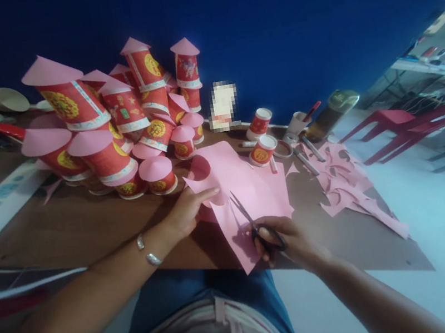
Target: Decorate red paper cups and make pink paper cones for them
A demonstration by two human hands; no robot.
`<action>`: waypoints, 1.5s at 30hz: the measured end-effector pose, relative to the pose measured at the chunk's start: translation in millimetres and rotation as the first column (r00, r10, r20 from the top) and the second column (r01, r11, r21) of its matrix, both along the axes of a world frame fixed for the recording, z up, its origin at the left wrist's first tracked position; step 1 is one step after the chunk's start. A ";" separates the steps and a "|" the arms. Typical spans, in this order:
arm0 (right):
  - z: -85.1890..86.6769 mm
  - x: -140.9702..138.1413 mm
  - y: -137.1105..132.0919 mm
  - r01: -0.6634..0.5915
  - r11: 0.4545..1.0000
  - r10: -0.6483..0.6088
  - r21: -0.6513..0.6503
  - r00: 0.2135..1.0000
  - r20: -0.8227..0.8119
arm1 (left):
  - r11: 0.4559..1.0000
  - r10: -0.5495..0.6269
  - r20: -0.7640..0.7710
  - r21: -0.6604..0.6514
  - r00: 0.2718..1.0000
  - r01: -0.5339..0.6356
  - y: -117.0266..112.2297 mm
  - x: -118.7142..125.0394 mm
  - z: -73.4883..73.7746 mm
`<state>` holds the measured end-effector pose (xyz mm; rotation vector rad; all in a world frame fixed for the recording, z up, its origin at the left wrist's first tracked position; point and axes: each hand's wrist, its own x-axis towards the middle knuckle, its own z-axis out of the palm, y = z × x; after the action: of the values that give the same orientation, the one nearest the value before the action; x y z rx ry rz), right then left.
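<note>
A pink paper sheet (233, 232) with a rounded cut edge is pinched in my left hand (189, 208), thumb on top. My right hand (288, 237) is wrapped round the black handles of a pair of scissors (244, 208). The scissor blades point up and left, their tips at the paper close to my left hand. Beneath lies a larger pink sheet (268, 187) on the brown table. Its upper left part has a round cut-out shape. My left fingers under the paper are partly hidden.
Stacked red paper cups with pink cone tops (103, 157) stand at the back left. Two red cups (264, 151), a roll of tape (283, 149) and a bottle (330, 113) are behind the sheet. Pink scraps (344, 186) cover the table's right side. A red plastic chair (402, 127) stands beyond.
</note>
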<state>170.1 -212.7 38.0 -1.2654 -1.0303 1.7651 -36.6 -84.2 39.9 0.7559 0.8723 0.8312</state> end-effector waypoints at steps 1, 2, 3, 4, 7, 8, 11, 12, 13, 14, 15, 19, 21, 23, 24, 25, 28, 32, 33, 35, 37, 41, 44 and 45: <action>-0.9 -0.6 1.1 0.006 1.000 -0.006 -0.012 1.000 -0.007 | 1.000 -0.011 -0.004 0.004 1.000 0.011 -1.0 0.1 -0.9; -1.5 -1.2 2.6 0.014 1.000 -0.014 -0.019 1.000 -0.009 | 1.000 -0.026 -0.009 0.006 1.000 0.026 -2.2 0.2 -1.9; -1.7 -1.6 4.5 0.021 1.000 -0.021 -0.018 1.000 -0.001 | 0.999 -0.044 -0.014 0.006 0.999 0.044 -3.5 0.2 -2.8; -1.6 -1.9 6.8 0.028 1.000 -0.028 -0.005 0.999 0.017 | 0.998 -0.063 -0.021 0.005 0.998 0.064 -4.8 0.1 -3.6; 1.2 -2.3 13.9 0.027 0.998 -0.033 0.063 0.995 0.098 | 0.993 -0.116 -0.043 0.011 0.992 0.116 -8.4 -1.0 -4.3; 2.6 -2.3 16.1 0.022 0.996 -0.031 0.083 0.993 0.114 | 0.991 -0.129 -0.046 0.016 0.991 0.130 -9.3 -1.5 -4.0; 5.8 -1.6 20.3 0.002 0.995 -0.016 0.103 0.991 0.135 | 0.990 -0.140 -0.028 0.020 0.990 0.141 -10.1 -2.5 -3.5; 6.0 -1.2 20.9 -0.005 0.994 -0.010 0.109 0.990 0.141 | 0.990 -0.137 -0.024 0.017 0.990 0.137 -9.8 -2.6 -3.8; 5.7 -0.8 21.2 -0.011 0.993 -0.006 0.115 0.989 0.145 | 0.991 -0.131 -0.028 0.014 0.991 0.131 -9.4 -2.7 -4.3; 4.9 -0.5 21.2 -0.016 0.992 -0.002 0.122 0.989 0.147 | 0.992 -0.126 -0.041 0.011 0.991 0.126 -8.9 -2.6 -5.1; 3.7 -0.2 21.0 -0.019 0.991 -0.001 0.130 0.989 0.147 | 0.993 -0.120 -0.056 0.013 0.991 0.121 -8.4 -2.5 -6.0; -0.6 -0.5 20.0 -0.025 0.987 0.001 0.158 0.989 0.150 | 0.993 -0.107 -0.061 0.043 0.992 0.110 -7.4 -1.8 -9.0; -0.6 -1.3 19.9 -0.029 0.985 0.001 0.169 0.987 0.163 | 0.991 -0.121 -0.048 0.046 0.992 0.123 -7.6 -1.8 -9.9; 1.0 -2.0 20.3 -0.031 0.984 -0.001 0.176 0.984 0.180 | 0.991 -0.121 -0.072 0.044 0.990 0.124 -7.9 -1.9 -10.6; 2.1 -2.2 20.5 -0.033 0.983 -0.002 0.178 0.982 0.189 | 0.991 -0.118 -0.084 0.045 0.989 0.122 -8.0 -2.1 -11.0; 3.3 -2.3 20.8 -0.036 0.983 0.000 0.178 0.980 0.198 | 0.992 -0.114 -0.082 0.050 0.990 0.118 -8.0 -2.3 -11.3; 5.9 -2.1 21.7 -0.044 0.984 0.005 0.175 0.976 0.216 | 0.991 -0.114 -0.021 0.071 0.993 0.115 -7.9 -2.7 -11.3; 4.5 -1.1 21.7 -0.039 0.984 0.002 0.173 0.978 0.208 | 0.992 -0.096 -0.019 0.083 0.995 0.098 -7.6 -2.0 -9.4; 3.8 -1.0 21.5 -0.037 0.985 0.002 0.170 0.980 0.200 | 0.991 -0.094 -0.007 0.095 0.996 0.094 -7.5 -1.7 -9.0; 2.8 -1.0 20.8 -0.034 0.985 0.001 0.170 0.982 0.189 | 0.988 -0.105 0.029 0.115 0.994 0.101 -7.3 -1.1 -8.8; 2.6 -1.1 20.3 -0.037 0.984 0.003 0.175 0.982 0.190 | 0.988 -0.116 0.035 0.108 0.993 0.112 -7.0 -0.8 -9.7; 3.9 -1.5 19.8 -0.045 0.981 0.009 0.189 0.982 0.186 | 0.993 -0.098 0.025 0.062 0.995 0.097 -7.1 -1.5 -10.2; 5.4 -1.7 19.6 -0.055 0.979 0.018 0.197 0.982 0.186 | 0.995 -0.099 0.031 0.037 0.995 0.098 -7.9 -2.1 -6.4; 5.9 -1.8 19.5 -0.056 0.979 0.019 0.196 0.982 0.188 | 0.995 -0.097 0.027 0.028 0.995 0.097 -8.2 -2.2 -4.9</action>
<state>168.3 -193.2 43.8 -1.3067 -1.3112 1.5471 -38.8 -92.4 35.0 0.8019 0.7943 0.7669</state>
